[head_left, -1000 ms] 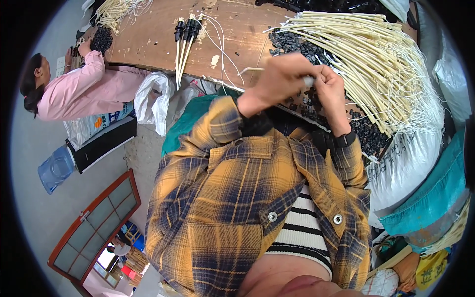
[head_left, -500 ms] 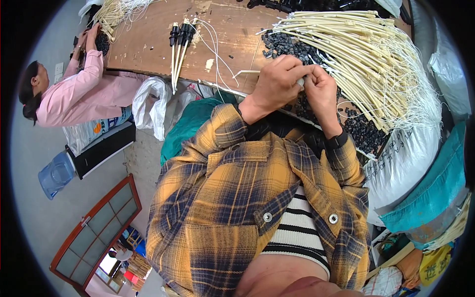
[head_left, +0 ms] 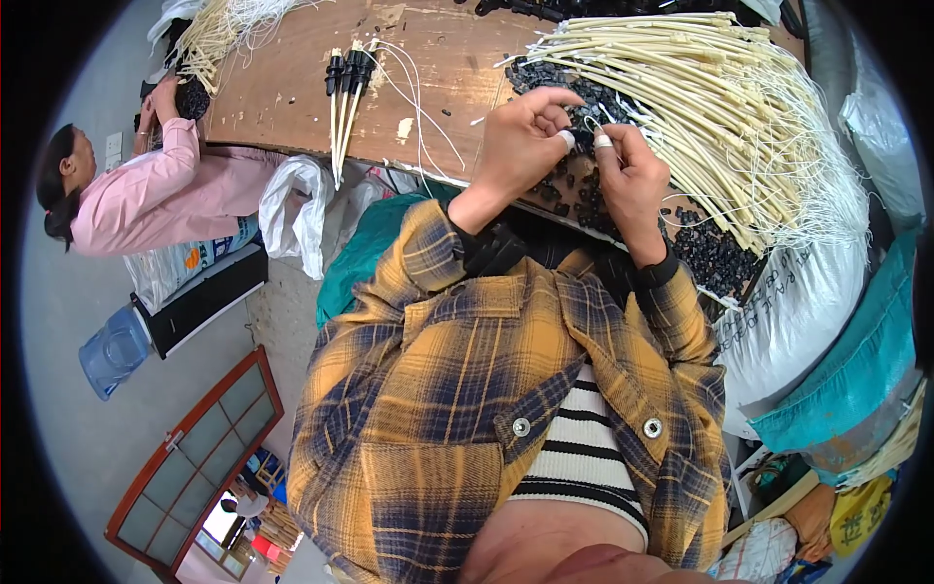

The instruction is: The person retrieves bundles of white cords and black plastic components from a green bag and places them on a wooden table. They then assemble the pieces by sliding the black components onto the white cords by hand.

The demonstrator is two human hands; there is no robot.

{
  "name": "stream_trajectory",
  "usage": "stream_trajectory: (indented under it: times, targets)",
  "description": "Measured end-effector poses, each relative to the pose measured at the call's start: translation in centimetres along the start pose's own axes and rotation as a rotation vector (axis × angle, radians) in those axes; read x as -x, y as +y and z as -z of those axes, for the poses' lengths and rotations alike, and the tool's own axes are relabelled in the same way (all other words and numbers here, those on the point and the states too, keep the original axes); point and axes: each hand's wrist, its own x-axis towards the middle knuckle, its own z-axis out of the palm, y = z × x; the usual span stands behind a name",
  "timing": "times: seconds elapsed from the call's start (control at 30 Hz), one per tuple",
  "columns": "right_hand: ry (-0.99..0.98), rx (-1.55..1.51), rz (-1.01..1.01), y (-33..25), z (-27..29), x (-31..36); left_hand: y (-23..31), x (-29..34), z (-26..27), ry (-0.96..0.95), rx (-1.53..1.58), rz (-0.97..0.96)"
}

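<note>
My left hand is curled above the near edge of the bench, its index finger stretched out and its thumb tip wrapped in white. Beyond its back shows the pale tip of a thin rod; most of that rod is hidden by the hand. Close by, my right hand pinches a thin white cord, which makes a small loop between the hands. One of its fingertips is wrapped in white too. Beneath both hands lie small black plastic pieces. Right of them spreads a large pile of cream rods with white cords.
Three cream rods with black fittings lie left on the wooden bench, a loose cord beside them. A person in pink works at the far left. Sacks stand at the right, and a white bag hangs below the bench edge.
My hands have drawn apart, and a white cord loop now shows between them. My left index finger has straightened. Less of the rod sticks out left of my left hand.
</note>
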Motion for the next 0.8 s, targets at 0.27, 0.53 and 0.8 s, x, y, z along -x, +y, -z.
stream_trajectory:
  times: [0.27,0.53,0.8]
  targets:
    - [0.035,0.213,0.344,0.1,0.3,0.2,-1.1,-0.7,0.1,-0.124,0.039,0.095]
    - [-0.261,-1.013,-0.364,0.0,2.4,-0.4,0.2,-1.1,1.0,-0.139,-0.272,-0.451]
    - [-0.358,-0.295,-0.093,-0.1,4.2,-0.7,0.0,-1.8,2.2,-0.412,-0.361,-0.322]
